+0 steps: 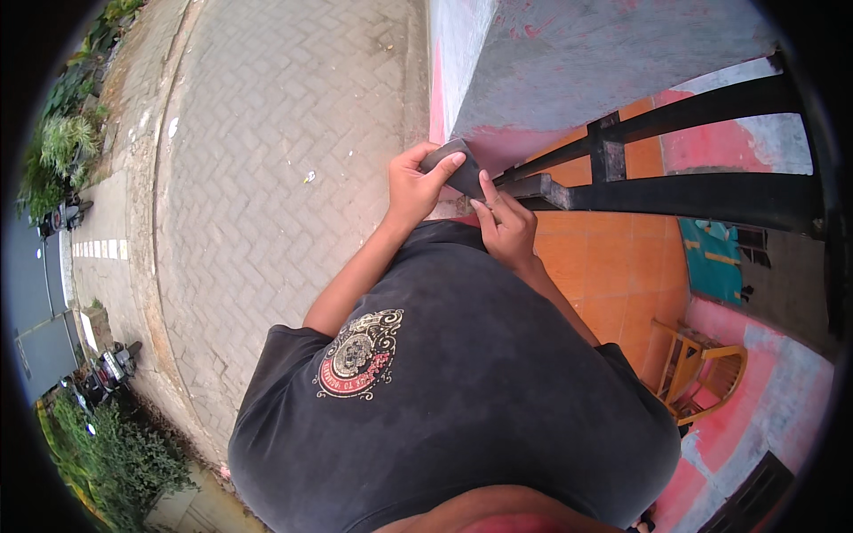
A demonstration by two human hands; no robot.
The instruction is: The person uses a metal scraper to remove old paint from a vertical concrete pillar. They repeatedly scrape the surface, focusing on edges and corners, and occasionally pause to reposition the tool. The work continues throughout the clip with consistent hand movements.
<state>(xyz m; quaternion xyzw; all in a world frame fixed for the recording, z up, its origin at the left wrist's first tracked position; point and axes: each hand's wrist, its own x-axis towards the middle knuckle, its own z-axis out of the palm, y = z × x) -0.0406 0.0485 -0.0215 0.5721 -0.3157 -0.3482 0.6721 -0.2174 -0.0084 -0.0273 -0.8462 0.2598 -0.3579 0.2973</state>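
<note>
A small dark grey piece of sandpaper [459,171], bent or folded, is held in front of my chest, close to the lower corner of a grey-painted wall. My left hand [413,188] grips it, with the thumb lying across its face and the fingers behind it. At its right edge, my right hand [508,229] pinches the sheet, index finger up along the side and thumb just below. The wall [569,80] shows patchy grey paint with pink streaks. The back of the sheet and some fingertips are hidden.
Black metal railing bars [693,200] run right from beside my hands. Orange tiles [595,266] lie beyond, with a wooden chair [702,369] near a pink and grey wall. Paving bricks [275,133] cover the ground at left; motorcycles [111,369] and shrubs [124,462] stand farther off.
</note>
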